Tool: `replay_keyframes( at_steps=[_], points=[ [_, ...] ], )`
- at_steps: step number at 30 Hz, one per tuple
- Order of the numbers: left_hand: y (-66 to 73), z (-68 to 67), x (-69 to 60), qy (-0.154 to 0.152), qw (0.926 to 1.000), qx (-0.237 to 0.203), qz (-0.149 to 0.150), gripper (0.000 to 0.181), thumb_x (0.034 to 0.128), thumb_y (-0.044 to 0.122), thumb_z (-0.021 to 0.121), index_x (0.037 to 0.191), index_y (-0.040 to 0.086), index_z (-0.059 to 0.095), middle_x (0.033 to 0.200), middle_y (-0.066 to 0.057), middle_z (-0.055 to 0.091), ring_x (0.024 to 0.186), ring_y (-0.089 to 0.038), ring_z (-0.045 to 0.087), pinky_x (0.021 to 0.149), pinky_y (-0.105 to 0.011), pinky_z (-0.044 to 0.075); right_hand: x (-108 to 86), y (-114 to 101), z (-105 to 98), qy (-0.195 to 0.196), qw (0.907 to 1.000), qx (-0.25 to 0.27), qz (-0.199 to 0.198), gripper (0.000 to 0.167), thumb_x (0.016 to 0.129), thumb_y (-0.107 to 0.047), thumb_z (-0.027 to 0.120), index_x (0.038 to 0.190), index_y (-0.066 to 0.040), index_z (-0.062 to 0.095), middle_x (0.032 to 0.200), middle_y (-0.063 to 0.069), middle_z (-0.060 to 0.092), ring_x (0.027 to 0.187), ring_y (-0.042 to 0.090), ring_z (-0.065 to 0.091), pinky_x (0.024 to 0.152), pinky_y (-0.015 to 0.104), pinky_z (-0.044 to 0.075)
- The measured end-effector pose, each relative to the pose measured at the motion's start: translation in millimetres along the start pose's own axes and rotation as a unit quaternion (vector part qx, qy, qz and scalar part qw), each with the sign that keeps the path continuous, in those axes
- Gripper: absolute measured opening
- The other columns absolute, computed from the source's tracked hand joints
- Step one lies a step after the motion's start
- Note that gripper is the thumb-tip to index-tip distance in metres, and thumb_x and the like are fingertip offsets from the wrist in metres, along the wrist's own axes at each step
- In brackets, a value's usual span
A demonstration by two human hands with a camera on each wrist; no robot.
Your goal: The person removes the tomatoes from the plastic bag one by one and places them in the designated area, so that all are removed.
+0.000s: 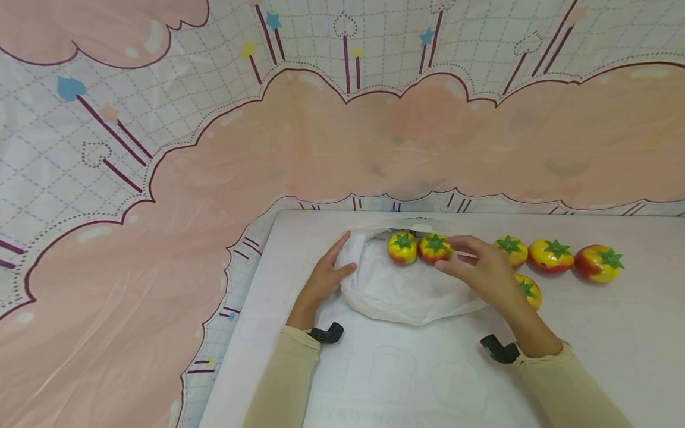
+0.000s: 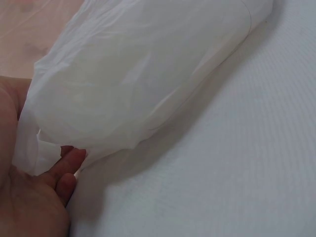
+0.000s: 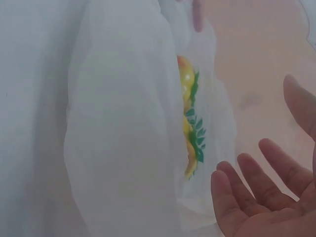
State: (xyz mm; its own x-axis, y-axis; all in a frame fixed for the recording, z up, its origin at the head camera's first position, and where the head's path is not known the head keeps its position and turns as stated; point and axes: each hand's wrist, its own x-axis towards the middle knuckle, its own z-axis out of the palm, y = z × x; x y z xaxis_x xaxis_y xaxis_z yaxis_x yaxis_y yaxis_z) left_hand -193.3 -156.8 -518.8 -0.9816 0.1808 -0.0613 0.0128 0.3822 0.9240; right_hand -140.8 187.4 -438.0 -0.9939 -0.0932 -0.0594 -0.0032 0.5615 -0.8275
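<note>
In the head view, the left hand pinches the rim of a white bag; inside, two red-yellow fruits sit just left of the fingertips of the right hand, four other fruits farther right. Left wrist: the bag touches the fingertips. Right wrist: fingers spread, gripping nothing.

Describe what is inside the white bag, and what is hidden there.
Two green-topped, yellow-and-red fruits sit side by side inside the white bag. Their undersides are covered, so whether anything else lies beneath them cannot be seen.
</note>
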Motion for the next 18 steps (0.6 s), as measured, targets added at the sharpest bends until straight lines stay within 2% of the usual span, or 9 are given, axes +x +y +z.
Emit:
replay_keyframes(
  at_steps=[10, 18],
  points=[
    [-0.6, -0.2, -0.3, 0.000, 1.0000, -0.001, 0.004, 0.076, 0.0947, 0.015, 0.071, 0.154, 0.050, 0.037, 0.168, 0.014, 0.027, 0.158, -0.017, 0.018, 0.131, -0.045, 0.014, 12.2, 2.1, 7.0, 0.002, 1.0000, -0.002, -0.009, 0.073, 0.085, -0.057, 0.076, 0.140, -0.012, 0.060, 0.146, 0.014, 0.058, 0.134, 0.040, 0.055, 0.104, 0.053, 0.053],
    [-1.0, -0.1, 0.8, -0.002, 1.0000, 0.000, 0.004, 0.076, 0.0948, 0.017, 0.071, 0.154, 0.050, 0.037, 0.168, 0.013, 0.027, 0.158, -0.017, 0.018, 0.131, -0.045, 0.015, 19.1, 3.9, 8.9, -0.002, 0.9999, -0.012, 0.010, 0.075, 0.085, -0.059, 0.075, 0.143, -0.015, 0.058, 0.148, 0.014, 0.057, 0.135, 0.042, 0.054, 0.105, 0.054, 0.052]
  ],
)
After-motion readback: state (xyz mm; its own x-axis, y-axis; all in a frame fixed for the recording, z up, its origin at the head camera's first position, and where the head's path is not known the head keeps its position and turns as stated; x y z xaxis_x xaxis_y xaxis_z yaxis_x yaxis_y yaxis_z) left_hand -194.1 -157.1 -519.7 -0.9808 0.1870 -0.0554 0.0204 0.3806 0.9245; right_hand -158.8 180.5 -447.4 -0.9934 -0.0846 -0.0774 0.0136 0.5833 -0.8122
